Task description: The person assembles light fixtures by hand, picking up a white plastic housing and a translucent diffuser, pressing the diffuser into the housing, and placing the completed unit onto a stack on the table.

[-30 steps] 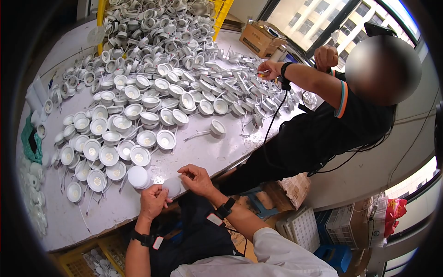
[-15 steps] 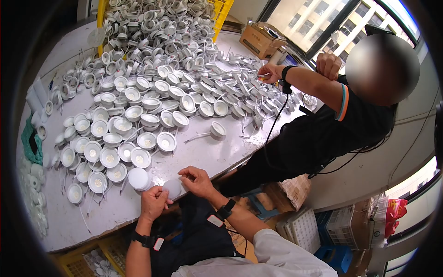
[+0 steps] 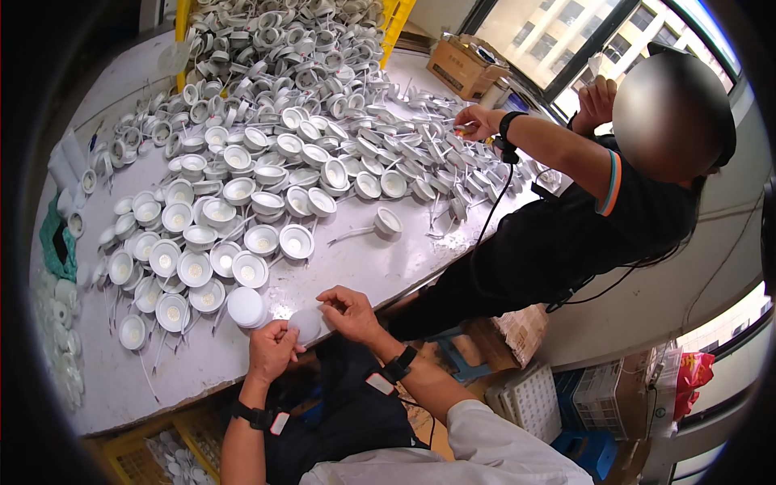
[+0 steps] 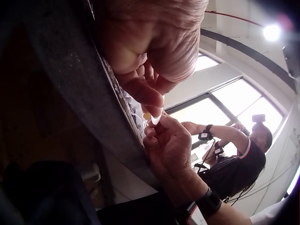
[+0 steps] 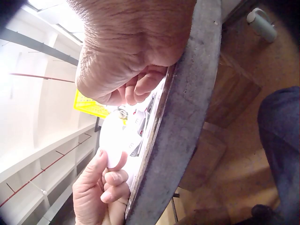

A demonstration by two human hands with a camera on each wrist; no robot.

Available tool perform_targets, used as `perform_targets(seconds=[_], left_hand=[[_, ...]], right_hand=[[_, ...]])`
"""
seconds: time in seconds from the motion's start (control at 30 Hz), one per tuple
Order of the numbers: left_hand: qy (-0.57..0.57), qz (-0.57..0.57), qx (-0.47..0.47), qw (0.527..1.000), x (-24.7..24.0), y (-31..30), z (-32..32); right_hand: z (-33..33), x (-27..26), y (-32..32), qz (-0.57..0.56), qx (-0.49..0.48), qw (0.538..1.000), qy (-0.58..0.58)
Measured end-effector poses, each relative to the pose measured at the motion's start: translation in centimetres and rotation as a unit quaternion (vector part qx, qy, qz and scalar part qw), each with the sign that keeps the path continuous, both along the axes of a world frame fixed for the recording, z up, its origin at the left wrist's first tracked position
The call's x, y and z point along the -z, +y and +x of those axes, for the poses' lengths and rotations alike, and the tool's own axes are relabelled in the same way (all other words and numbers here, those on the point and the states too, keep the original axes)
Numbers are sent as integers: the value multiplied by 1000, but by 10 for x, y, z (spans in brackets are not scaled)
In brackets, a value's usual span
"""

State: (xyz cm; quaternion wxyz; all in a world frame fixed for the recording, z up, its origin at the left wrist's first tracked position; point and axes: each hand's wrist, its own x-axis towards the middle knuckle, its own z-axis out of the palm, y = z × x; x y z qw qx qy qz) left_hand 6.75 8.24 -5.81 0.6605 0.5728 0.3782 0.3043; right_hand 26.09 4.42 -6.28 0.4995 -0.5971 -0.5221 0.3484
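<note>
Your left hand (image 3: 273, 353) pinches a thin white disc (image 3: 305, 325) by its near edge, between thumb and fingers; the grip is narrow, only the disc's thickness. The disc is round, equally long across its face any way. It juts from your fingertips toward your right hand (image 3: 351, 315), broad face up to the head view, edge-on in the left wrist view.

Your right hand sits just beyond the disc, back of the hand up, fingers bent inward; you can't tell whether they touch the disc or hold anything. Both forearms reach forward from your body, the hands turned toward each other.

Just left of the grip, a stack of white discs (image 3: 246, 307) stands on the table (image 3: 343, 260). Farther out lie many white lamps (image 3: 194, 268), their wires trailing.
</note>
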Motion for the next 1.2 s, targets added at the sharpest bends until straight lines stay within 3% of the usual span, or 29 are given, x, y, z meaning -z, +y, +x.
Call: perform_targets(seconds=[1.2], left_hand=[[-2, 8, -5, 1000, 6, 0, -3]], right_hand=[[1, 3, 0, -2, -4, 1000, 14]])
